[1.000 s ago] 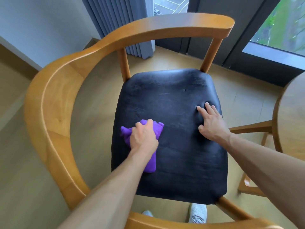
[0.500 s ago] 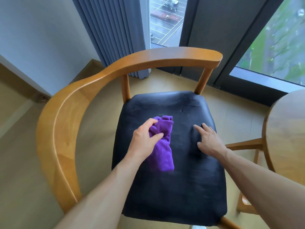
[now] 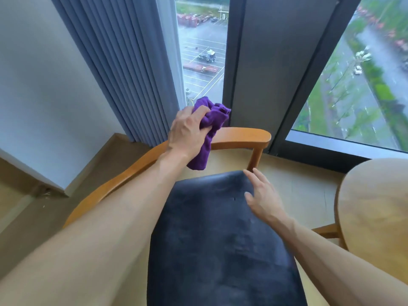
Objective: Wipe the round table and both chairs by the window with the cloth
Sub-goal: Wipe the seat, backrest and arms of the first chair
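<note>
Purple cloth (image 3: 210,127) hanging lengthwise, gripped by left hand (image 3: 187,131)

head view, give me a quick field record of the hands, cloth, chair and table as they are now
left hand: left hand grips the purple cloth, raised in front of the chair's wooden backrest
right hand: right hand open, fingers straight, over the rear right of the black seat cushion
cloth: bunched, off the seat, tail hanging down
table: round wooden table at right, partly in view

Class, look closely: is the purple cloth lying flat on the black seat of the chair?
No. The left hand grips the bunched purple cloth up at the chair's wooden backrest, above the black seat.
</note>
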Action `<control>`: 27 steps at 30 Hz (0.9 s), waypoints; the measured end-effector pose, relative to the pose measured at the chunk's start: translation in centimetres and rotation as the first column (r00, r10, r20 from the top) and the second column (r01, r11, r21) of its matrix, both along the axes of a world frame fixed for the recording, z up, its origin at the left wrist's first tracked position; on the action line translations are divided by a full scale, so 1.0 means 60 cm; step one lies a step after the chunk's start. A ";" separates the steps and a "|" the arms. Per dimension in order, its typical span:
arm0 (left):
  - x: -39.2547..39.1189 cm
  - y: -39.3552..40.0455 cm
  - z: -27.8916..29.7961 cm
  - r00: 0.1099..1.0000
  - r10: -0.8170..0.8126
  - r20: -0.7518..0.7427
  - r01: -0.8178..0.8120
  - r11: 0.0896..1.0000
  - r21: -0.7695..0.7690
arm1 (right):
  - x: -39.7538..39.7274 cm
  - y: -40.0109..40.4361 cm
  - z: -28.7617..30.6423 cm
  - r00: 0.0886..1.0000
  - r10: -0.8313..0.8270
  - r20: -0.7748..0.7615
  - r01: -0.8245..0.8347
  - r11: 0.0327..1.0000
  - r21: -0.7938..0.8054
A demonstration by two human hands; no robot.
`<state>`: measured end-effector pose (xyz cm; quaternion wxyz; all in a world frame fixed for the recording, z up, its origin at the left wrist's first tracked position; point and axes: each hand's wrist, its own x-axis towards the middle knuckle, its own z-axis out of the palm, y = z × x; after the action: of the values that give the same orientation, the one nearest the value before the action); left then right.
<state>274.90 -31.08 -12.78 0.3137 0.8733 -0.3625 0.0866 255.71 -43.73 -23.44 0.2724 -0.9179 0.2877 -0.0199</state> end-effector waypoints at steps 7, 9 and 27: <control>0.028 -0.123 -0.126 0.979 0.202 0.022 -0.193 0.895 0.402 | 0.078 -0.093 0.041 0.987 -0.066 0.148 0.106 0.953 -0.284; -0.003 -0.178 -0.138 0.988 0.094 0.124 -0.134 0.916 0.378 | 0.094 -0.123 0.032 0.991 -0.065 0.121 0.093 0.965 -0.244; 0.136 -0.157 -0.109 0.961 0.231 -0.149 -0.121 0.842 0.525 | 0.118 -0.148 0.021 0.981 -0.114 0.155 0.125 0.990 -0.067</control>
<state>283.07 -40.53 -19.33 0.0972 0.9590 -0.2556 -0.0751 262.80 -52.59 -22.16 0.2566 -0.9046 0.3198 -0.1166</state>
